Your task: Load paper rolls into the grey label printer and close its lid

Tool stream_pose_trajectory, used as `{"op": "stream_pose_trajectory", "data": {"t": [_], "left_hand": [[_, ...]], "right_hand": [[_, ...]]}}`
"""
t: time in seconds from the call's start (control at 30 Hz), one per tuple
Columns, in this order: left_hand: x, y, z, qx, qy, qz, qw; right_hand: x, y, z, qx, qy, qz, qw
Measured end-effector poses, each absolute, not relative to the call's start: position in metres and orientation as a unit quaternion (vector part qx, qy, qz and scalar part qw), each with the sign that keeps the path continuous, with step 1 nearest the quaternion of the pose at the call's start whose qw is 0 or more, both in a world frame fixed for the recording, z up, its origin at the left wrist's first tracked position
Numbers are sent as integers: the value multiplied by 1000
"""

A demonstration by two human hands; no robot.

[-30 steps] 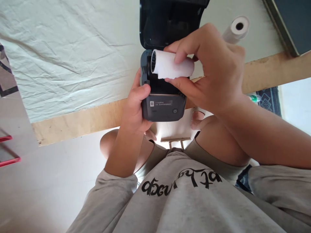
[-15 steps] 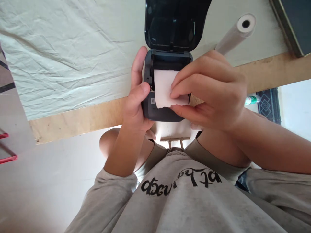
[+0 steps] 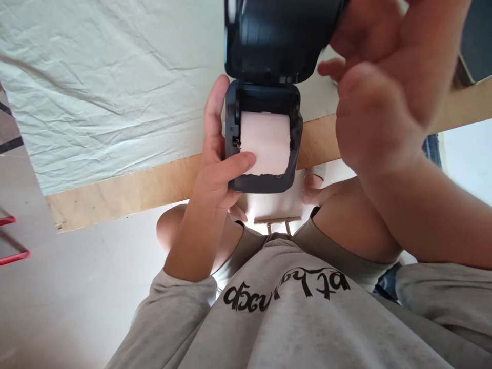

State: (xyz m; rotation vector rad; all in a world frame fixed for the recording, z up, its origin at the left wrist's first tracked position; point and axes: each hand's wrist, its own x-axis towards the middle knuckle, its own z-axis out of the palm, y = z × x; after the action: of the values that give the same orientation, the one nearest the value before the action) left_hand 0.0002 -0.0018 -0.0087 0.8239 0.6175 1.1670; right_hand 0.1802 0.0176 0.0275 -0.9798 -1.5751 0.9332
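My left hand (image 3: 217, 171) grips a small black label-type printer (image 3: 265, 183) from its left side. Its thumb presses on the loose end of a white paper roll (image 3: 267, 136), which sits in the printer's bay. The paper's torn edge hangs over the front of the body. The black lid (image 3: 274, 43) stands swung back at the far side. My right hand (image 3: 384, 77), blurred, is raised at the lid's right edge with its fingers closed around that edge. Part of the lid and some fingertips are hidden or out of frame.
A pale green wrinkled cloth (image 3: 115, 92) covers the table, whose bare wooden edge (image 3: 126, 203) runs below the printer. A dark flat object with a light rim (image 3: 477, 43) lies at the top right. Red-rimmed bars (image 3: 15, 256) show at the far left.
My right hand has let go of the paper and moved up to the lid. My left thumb has shifted onto the paper. The white roll standing on the table is now hidden behind my right hand.
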Motion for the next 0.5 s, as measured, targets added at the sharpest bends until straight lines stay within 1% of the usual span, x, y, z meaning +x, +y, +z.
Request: {"op": "stream_pose_trajectory", "data": {"t": [0.1,0.17,0.3,0.37,0.5], "left_hand": [[4,-3,-9,357,275,544,708],[7,-4,-8,349,276,546,710],[8,-4,-7,356,296,544,700],[8,-5,-7,363,316,540,691],[9,-6,-6,360,355,517,691]], "right_hand": [[177,19,27,-418,-606,377,562],[176,21,22,-419,-626,394,526],[177,23,7,-404,-690,447,401],[178,23,5,-401,-708,461,355],[179,23,4,-352,-746,438,357]]}}
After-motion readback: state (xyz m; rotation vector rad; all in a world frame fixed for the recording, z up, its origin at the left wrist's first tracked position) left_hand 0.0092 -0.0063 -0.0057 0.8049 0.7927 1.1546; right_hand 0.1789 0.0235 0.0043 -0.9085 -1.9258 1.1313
